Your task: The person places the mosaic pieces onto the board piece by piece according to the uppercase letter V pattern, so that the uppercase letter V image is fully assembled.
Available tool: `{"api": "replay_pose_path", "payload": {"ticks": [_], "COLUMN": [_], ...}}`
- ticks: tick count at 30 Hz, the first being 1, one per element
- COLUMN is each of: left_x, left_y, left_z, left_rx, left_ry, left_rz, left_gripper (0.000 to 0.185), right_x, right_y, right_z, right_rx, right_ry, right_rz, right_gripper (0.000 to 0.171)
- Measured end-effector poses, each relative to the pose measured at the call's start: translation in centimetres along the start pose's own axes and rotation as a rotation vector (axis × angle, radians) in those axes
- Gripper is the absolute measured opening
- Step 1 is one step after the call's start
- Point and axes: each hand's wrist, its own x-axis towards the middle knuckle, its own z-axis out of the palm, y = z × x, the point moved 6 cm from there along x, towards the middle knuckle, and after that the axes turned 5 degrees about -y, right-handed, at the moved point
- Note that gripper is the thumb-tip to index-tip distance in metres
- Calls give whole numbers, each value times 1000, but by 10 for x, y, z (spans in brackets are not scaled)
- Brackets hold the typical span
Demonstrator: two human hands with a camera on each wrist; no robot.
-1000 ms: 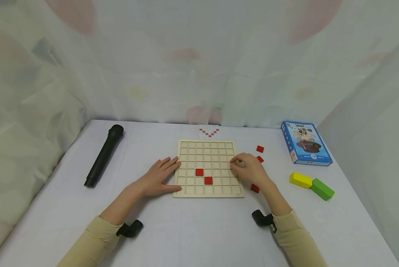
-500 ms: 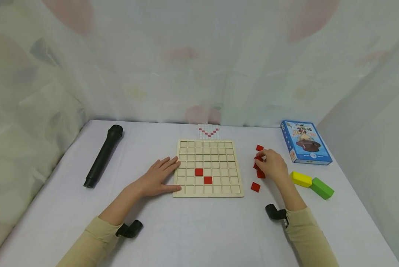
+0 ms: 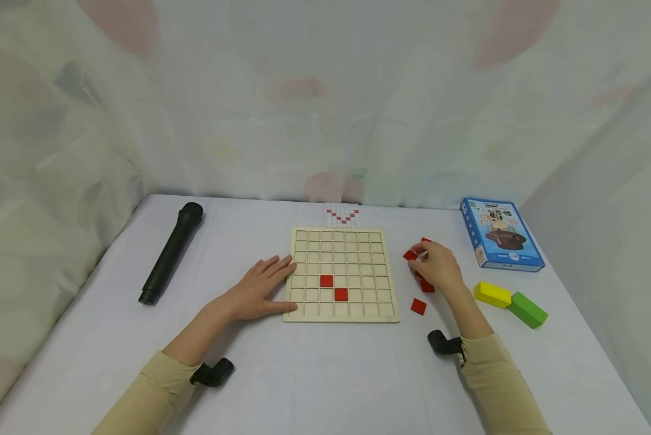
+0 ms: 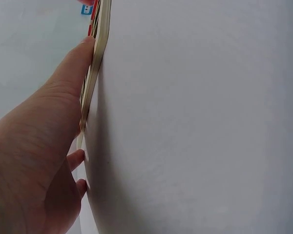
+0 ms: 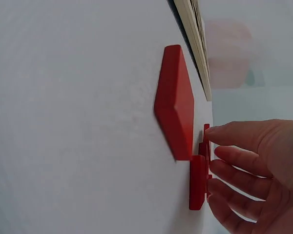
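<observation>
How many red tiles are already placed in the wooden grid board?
2. One red tile sits near the middle of the wooden grid board; the other red tile is one row nearer and one column right. None seem hidden.

The pale square grid board looks like smooth, matt wood. The small red square tiles have a matt painted finish. The white desk is covered with smooth matt cloth.

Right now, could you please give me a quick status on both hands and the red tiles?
Left hand flat, touching grid board. Right hand pinching a red tile beside the board. Two tiles seated. Nothing between.
</observation>
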Motion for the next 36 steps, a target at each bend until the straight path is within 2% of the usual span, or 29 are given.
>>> {"api": "replay_pose_path", "payload": {"ticks": [3,11,22,29,36], "left_x": [0,0,0,0,0], "left_y": [0,0,0,0,1], "left_z": [0,0,1,1,-1], "left_rx": [1,-2,5,3,0], "left_ry": [1,3,5,5,8], "left_rz": [-1,-1,3,2,6], "left_gripper": [92,92,91,91,91], "right_x": [0,1,-2,-8,-8], "right_y": [1,1,-3,-29,-64], "right_z": [0,3,3,9,27], "right_rx": [-26,30,42,111,165], "right_ry": [0,-6,5,21,-24], "right_rz": [15,-14,-15,-112,-200], "right_gripper": [34,33,33,36,33]}}
